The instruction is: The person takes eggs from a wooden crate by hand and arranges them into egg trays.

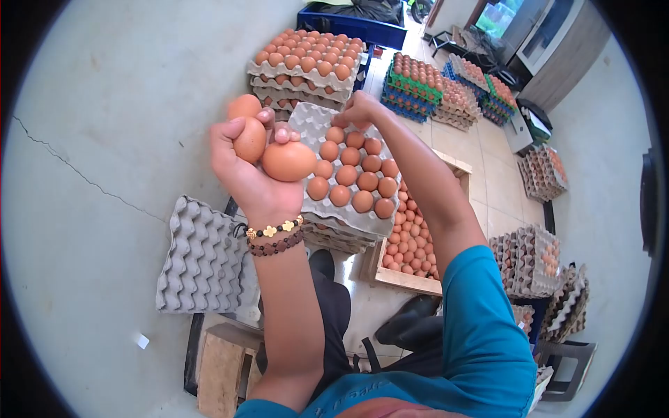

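My left hand [251,164] is raised beside the egg tray, its fingers wrapped round several brown eggs. One egg [289,161] sticks out toward the tray, a second egg [249,141] lies against the thumb, and another egg [244,106] shows behind it. Over the far part of the grey pulp tray [310,120] is my right hand [362,111], fingers bent down and closed close to the eggs there; what they hold is hidden. Brown eggs [347,174] fill several rows of this tray, while cups along its far left side are bare. More trays are stacked beneath it.
A wooden crate [408,280] of loose eggs stands right of the tray. Stacked full trays [306,63] sit behind. An egg-free pulp tray [198,261] leans at left. More egg stacks [418,80] and trays [526,261] stand to the right.
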{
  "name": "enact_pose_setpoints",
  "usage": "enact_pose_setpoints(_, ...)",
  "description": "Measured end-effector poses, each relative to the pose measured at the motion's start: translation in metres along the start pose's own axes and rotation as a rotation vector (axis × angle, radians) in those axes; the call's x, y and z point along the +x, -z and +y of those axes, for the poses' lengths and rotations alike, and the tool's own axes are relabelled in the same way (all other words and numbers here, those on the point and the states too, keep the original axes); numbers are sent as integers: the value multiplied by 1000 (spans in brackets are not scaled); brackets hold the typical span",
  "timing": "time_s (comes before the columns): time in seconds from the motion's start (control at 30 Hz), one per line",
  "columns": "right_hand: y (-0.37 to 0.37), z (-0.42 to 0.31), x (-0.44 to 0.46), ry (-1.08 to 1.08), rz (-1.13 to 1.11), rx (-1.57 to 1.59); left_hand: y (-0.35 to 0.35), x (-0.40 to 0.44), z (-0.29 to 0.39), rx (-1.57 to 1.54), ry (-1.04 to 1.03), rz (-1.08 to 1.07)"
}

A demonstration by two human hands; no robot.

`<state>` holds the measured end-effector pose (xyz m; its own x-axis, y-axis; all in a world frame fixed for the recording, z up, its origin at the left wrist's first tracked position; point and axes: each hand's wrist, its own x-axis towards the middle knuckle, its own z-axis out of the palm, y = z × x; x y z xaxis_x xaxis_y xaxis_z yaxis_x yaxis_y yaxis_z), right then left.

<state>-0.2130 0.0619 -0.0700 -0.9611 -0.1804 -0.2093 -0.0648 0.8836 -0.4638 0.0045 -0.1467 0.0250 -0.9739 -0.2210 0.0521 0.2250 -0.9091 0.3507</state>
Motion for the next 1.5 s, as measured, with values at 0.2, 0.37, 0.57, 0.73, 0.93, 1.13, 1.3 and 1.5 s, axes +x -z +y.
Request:
enact_pose_setpoints(0.2,7,26,-9,-95,-87,782,0,1,0,-11,27,-7)
enact_pose_setpoints(0.37,11,45,-41,78,-156,1135,-1,1,-3,-11,63,-13)
enact_pose_setpoints(0.57,6,50,-60,141,19,1069,-2,-1,-6,-6,71,-33)
enact_pose_setpoints(0.73,0,54,-57,130,164,957,-4,-1,-6,17,62,-47)
enact_pose_setpoints(0.93,11,52,-51,116,105,634,-5,-1,-5,27,43,-34)
enact_pose_setpoints(1.13,25,52,-29,115,28,284,-7,-1,-7,38,51,-57)
enact_pose_setpoints(1.3,26,56,-19,36,78,531,-8,-2,-10,35,70,-67)
enact_pose_setpoints(1.5,16,75,-37,-193,-42,1777,-9,-1,-11,56,79,-66)
